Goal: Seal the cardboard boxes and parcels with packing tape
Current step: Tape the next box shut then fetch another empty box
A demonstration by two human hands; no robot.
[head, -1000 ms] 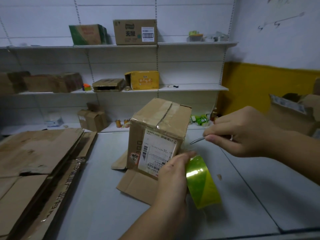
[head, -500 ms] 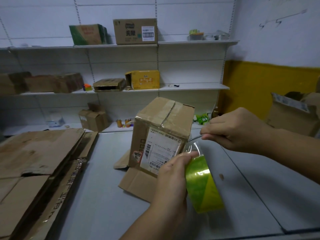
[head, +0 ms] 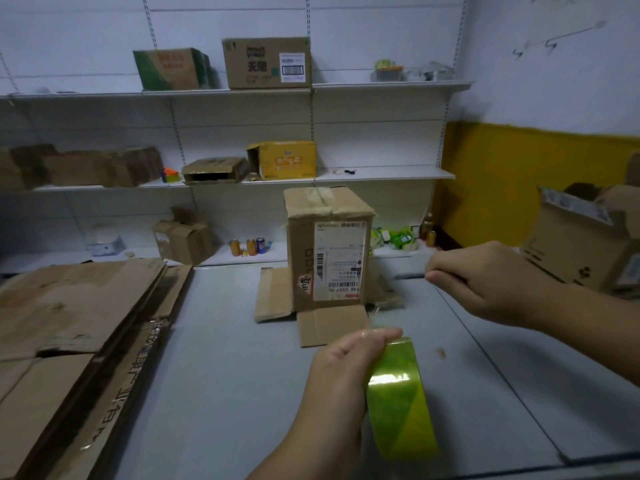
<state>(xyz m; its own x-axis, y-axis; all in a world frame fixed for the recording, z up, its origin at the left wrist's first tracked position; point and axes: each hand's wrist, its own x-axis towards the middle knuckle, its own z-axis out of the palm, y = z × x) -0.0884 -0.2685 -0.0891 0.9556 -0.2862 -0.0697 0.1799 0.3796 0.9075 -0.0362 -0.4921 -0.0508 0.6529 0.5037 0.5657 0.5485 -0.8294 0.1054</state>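
1. White wall shelving (head: 381,174) fills the back of the room, with several cartons spread over its tiers.
2. The grey work table (head: 225,375) runs from the shelving toward the camera.
3. A stack of flattened cardboard (head: 69,306) lies along the table's left side.
4. An open carton (head: 581,251) stands at the right edge, behind the right forearm.
5. The cardboard box (head: 304,244) stands upright in the middle of the table near the far edge. Its top seam is already taped, a white shipping label (head: 339,261) faces the camera, and its bottom flaps (head: 329,323) are splayed flat on the table.
6. The right hand (head: 485,278) hovers to the right of the box, apart from it. Its fingers are curled tight and the thumb and forefinger are pinched together.
7. The left hand (head: 343,368) is in front of the box, clear of it, with its fingers wrapped over the top of the tape roll.
8. The yellow-green roll of packing tape (head: 398,403) is held on edge above the table, its broad band facing right.
9. A faint clear strip of tape (head: 384,313) runs up from the roll toward the right hand's pinch. It is too sheer to trace all the way.
10. Three drink cans (head: 251,247) stand on the lowest shelf, left of the box.
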